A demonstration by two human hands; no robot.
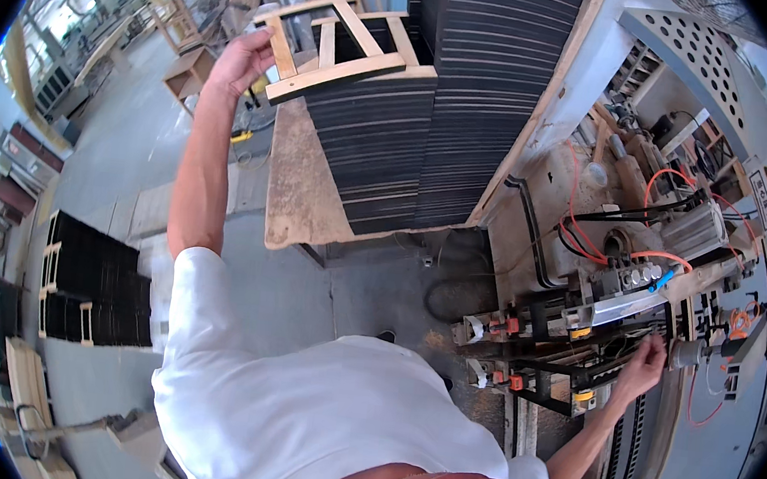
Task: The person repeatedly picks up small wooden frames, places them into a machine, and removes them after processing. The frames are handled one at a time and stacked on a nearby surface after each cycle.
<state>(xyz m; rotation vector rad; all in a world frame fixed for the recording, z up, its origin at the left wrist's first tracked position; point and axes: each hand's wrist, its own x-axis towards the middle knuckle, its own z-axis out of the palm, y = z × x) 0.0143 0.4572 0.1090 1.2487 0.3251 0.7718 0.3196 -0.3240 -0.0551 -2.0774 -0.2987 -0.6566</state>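
Note:
At the upper left, my left hand (pixel 242 61) is closed round one end of a small wooden frame (pixel 340 71), pale on its faces and black on its outer edge. The frame lies tilted at the top of a tall stack of black-edged frames (pixel 369 150), overhanging its near left side. Far to the right, my right hand (pixel 641 368) reaches into a machine (pixel 617 308), its fingers bent beside dark bars and a metal cylinder (pixel 686 353). Whether those fingers grip a part cannot be made out.
The stack stands on a wooden board table (pixel 300 190), next to a taller black stack (pixel 500 84). Orange air hoses (pixel 668 257) and clamps crowd the machine. More stacked black frames (pixel 89 280) are on the floor at left. A perforated metal guard (pixel 696 66) rises at upper right.

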